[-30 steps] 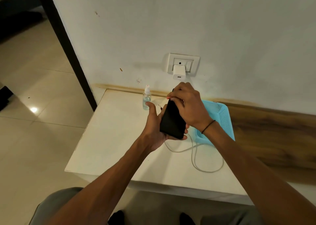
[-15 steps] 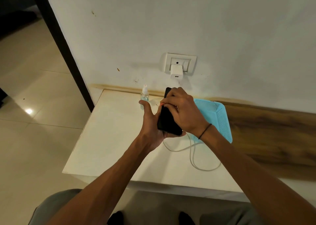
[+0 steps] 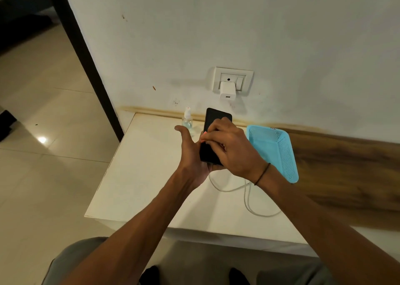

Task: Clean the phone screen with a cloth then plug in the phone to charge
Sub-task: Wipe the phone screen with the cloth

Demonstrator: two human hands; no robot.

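Legible text, labels, brands, numbers, signs: none

- phone (image 3: 217, 117), black, under the right hand (image 3: 232, 149): screen dark, no characters showing
- spray bottle (image 3: 187, 120), just beyond the left hand (image 3: 190, 155): no label that can be read
- charger (image 3: 227, 90) in the wall socket (image 3: 233, 79), above the hands: plain white, no marking made out
- blue basket (image 3: 279, 152), right of the right hand: a small white tag at its far rim, print too small to read
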